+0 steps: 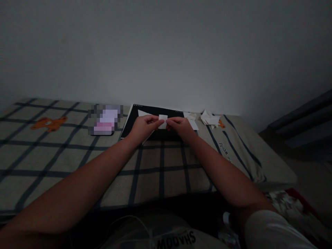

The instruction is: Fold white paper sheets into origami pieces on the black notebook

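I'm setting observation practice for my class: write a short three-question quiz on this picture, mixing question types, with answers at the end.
1. Multiple choice: what do the left hand and right hand hold between them?
a) a pen
b) a small piece of white paper
c) a bottle

2. True or false: the lit phone lies on the left hand's side of the black board.

3. Fill the gap: the figure printed on the left part of the checked cover is ____ in colour.

Key: 1 b; 2 true; 3 orange.
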A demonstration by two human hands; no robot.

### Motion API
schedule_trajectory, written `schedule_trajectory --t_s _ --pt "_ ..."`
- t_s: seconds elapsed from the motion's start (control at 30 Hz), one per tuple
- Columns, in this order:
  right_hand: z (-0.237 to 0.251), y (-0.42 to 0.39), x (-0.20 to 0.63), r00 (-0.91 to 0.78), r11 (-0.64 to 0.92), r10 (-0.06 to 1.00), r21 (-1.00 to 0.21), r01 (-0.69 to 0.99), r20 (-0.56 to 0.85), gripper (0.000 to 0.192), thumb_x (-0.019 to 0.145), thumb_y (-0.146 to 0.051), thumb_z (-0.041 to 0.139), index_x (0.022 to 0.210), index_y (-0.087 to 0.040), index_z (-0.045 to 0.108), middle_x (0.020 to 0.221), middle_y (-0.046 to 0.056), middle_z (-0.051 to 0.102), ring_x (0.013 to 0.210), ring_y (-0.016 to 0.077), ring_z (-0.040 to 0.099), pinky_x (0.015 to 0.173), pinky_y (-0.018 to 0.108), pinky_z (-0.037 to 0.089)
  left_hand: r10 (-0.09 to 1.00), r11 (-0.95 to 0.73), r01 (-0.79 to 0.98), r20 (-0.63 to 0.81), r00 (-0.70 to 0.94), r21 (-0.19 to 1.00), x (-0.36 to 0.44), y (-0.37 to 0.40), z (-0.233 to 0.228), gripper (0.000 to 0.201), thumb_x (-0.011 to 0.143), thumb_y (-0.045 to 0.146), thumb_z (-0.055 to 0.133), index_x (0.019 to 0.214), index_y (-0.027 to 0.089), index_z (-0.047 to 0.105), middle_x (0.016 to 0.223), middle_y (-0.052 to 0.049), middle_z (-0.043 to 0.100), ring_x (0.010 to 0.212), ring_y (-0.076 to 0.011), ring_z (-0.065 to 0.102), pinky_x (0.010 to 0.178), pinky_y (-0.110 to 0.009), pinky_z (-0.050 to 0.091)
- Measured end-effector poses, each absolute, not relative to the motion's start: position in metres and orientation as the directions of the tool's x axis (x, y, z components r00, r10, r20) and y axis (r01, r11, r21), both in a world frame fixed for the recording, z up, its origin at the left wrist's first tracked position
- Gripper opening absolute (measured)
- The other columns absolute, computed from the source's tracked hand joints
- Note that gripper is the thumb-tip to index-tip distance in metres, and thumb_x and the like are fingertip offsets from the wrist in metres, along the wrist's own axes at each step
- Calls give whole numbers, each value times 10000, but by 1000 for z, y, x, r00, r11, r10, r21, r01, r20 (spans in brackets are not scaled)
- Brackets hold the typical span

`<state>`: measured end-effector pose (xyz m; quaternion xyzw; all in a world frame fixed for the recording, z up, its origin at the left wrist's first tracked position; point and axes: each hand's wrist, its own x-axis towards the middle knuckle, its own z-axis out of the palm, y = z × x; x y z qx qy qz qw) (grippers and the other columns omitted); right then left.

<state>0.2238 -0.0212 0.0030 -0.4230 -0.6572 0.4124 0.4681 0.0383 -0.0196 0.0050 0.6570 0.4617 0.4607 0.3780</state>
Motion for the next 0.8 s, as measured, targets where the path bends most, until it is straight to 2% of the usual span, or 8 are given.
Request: schedule_trajectory --t_s 0.27,0.47,0.7,0.8 --pt "-2 -18 227 -213 319 936 -931 176 281 242 775 -429 648 768 -194 705 684 7 669 657 136 591 680 294 477 962 -266 277 239 129 923 39 -20 6 253 710 422 738 785 181 715 681 -15 674 623 -141 581 599 -265 437" --pt "-4 -17 228 -219 348 929 -904 247 298 255 794 -437 622 766 -198 708 688 5 675 668 139 596 683 287 468 974 -221 258 199 109 941 40 -20 5 264 688 424 756 743 171 700 679 -24 676 622 -148 591 596 -269 455" --pt "-4 -15 229 -200 355 929 -898 259 310 252 790 -424 624 759 -189 712 677 7 669 663 142 591 680 290 459 965 -209 101 188 183 973 34 -13 3 346 704 460 747 873 158 729 790 -46 714 684 -143 628 681 -279 511" --pt "-3 -15 229 -194 350 932 -899 262 306 240 784 -409 630 757 -186 714 671 9 666 655 142 587 667 290 453 968 -202 121 179 175 972 32 -12 3 322 703 417 758 895 161 730 820 -51 725 698 -144 643 702 -285 525"
